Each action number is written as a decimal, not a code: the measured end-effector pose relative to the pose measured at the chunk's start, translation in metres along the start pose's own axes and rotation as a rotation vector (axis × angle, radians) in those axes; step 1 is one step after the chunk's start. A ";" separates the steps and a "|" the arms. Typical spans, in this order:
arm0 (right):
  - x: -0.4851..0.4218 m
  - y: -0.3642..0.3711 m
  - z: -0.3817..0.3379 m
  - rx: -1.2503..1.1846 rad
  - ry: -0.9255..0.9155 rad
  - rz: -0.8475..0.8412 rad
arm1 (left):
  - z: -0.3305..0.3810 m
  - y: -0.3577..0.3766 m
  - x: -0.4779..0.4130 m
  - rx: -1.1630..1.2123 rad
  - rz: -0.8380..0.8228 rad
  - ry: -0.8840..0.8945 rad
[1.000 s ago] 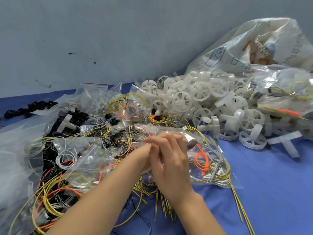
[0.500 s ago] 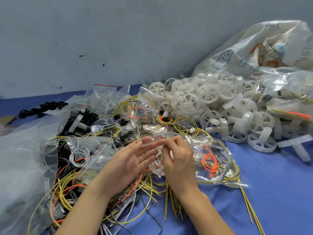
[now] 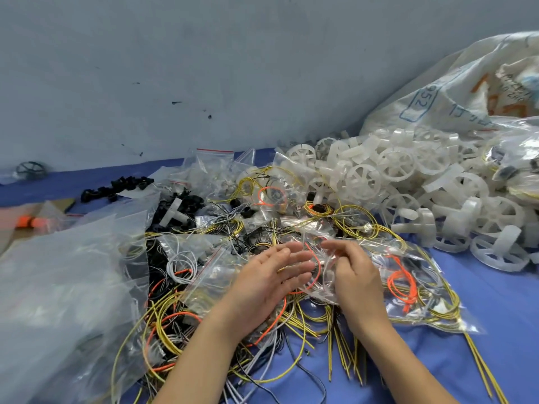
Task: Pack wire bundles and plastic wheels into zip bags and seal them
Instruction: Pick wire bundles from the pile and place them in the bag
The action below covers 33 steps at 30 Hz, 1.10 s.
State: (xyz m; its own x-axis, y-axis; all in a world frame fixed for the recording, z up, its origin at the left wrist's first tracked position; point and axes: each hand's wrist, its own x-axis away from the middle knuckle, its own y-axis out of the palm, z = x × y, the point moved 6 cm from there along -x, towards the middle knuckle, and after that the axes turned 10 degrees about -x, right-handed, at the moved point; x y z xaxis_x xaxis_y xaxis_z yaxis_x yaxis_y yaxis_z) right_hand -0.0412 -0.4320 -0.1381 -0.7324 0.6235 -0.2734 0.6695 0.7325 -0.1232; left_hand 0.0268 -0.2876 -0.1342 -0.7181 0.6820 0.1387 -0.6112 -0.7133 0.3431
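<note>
Zip bag (image 3: 320, 284): right fingers (image 3: 344, 249) pinch its edge; left fingers (image 3: 291, 265) spread flat against other side.

We see through one wide-angle camera worn on the head, facing forward and steeply down. It sits close over the grip, where our right hand (image 3: 354, 275) pinches a clear crinkled zip bag (image 3: 322, 282) beside our left hand (image 3: 262, 284). Beyond the grip the view reaches the grey-blue painted wall (image 3: 204, 68).

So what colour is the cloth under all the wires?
Blue; the cloth shows best in the head view.
</note>
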 end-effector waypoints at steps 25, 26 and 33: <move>0.000 -0.007 0.000 -0.202 0.039 -0.041 | -0.006 0.003 -0.001 -0.070 0.027 0.053; 0.000 -0.008 -0.001 -0.198 0.037 -0.044 | -0.006 0.003 -0.001 -0.071 0.023 0.055; 0.003 -0.008 -0.003 -0.168 0.077 -0.119 | -0.009 0.002 -0.004 -0.061 0.014 0.064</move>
State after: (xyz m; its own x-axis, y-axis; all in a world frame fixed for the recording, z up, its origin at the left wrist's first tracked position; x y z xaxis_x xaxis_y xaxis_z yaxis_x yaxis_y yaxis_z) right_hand -0.0488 -0.4350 -0.1352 -0.8165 0.5443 -0.1924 0.5527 0.8333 0.0119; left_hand 0.0258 -0.2930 -0.1420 -0.7452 0.6618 0.0822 -0.6189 -0.7322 0.2843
